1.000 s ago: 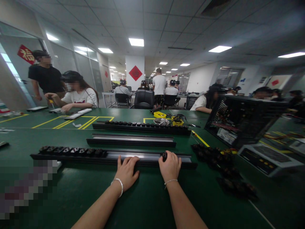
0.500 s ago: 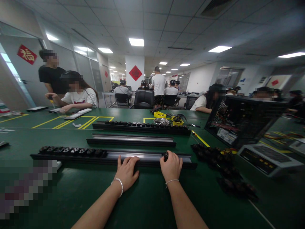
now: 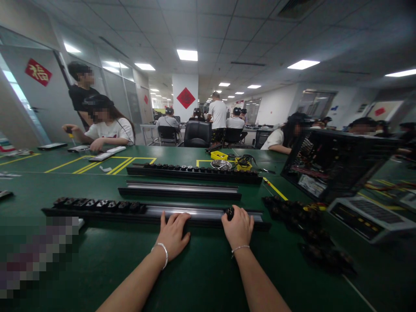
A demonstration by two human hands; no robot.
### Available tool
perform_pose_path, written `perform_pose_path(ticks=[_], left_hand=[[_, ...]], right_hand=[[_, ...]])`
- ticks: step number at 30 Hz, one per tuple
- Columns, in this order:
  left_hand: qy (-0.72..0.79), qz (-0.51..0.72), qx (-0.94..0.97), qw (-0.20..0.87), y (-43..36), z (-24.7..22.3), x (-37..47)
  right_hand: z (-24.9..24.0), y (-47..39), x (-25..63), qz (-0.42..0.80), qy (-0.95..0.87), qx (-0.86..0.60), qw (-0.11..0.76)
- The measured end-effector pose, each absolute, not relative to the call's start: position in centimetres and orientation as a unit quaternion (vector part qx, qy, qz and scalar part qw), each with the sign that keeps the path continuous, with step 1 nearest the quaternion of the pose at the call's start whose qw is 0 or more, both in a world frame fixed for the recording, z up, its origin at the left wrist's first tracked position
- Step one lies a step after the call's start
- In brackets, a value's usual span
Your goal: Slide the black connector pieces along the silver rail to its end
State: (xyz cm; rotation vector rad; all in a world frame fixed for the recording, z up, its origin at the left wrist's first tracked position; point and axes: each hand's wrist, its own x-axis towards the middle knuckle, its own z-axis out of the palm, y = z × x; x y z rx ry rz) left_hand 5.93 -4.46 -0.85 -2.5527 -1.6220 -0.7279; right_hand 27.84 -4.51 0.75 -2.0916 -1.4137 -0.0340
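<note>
head view: black rail [image 3: 208, 223] on the desk [image 3: 208, 268], partly filled
black modules [image 3: 102, 205] lined its left end; the silver channel [image 3: 204, 212] to their right lay largely bare. the left hand [image 3: 172, 234], loosely spread, rested on the rail, apparently holding nothing; the right hand [image 3: 238, 227], half curled, gripped a small black piece [image 3: 229, 213] over the channel.

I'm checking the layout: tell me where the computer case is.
In the head view, the case is on the right, just behind the grey box and right of the right hand.
</note>
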Motion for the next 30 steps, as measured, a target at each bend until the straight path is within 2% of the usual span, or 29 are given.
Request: perform_pose_path(ticks=[30], left_hand=[[-0.519, -0.238, -0.821, 0.032, -4.3, -1.0, 5.8]], right_hand=[[0.7, -4.6, 29.2, -0.057, -0.519, -0.785, 0.332]])
